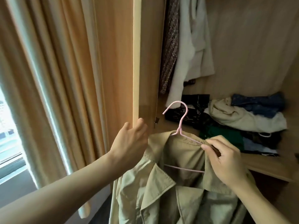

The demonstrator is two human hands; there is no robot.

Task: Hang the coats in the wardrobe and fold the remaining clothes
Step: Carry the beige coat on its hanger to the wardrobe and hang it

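Khaki cotton trench coat (pixel 169 191) hung from a thin pink wire hanger (pixel 179 126), its collar spread over the hanger's shoulders, held up in front of the open light-wood wardrobe (pixel 250 46). The right hand (pixel 226 160) pinched the hanger's right arm between thumb and curled fingers (pixel 210 143), probably so the hook stayed free and upright for the rail. The left hand (pixel 129 141) curled its fingers round the edge of the pale wooden wardrobe door (pixel 135 62), most likely to keep it open and out of the coat's way.

Inside, a cream jacket (pixel 194 46) and a brown patterned garment (pixel 169 46) hung at the left, which suggested the rail sat above them; the space to their right looked free for the coat. On the wardrobe shelf (pixel 267 167) lay a loose heap of unfolded clothes (pixel 242 120), cream, blue, green and dark pieces tangled together, presumably the ones left to fold.

The rail itself was cut off by the top of the frame, so its height and spare room could not be judged. The coat's lower half ran out of view below, and its sleeves could not be made out. The left fingertips were hidden behind the door edge. Orange-beige curtains (pixel 64 78) covered the left side beside a strip of window (pixel 9 135).
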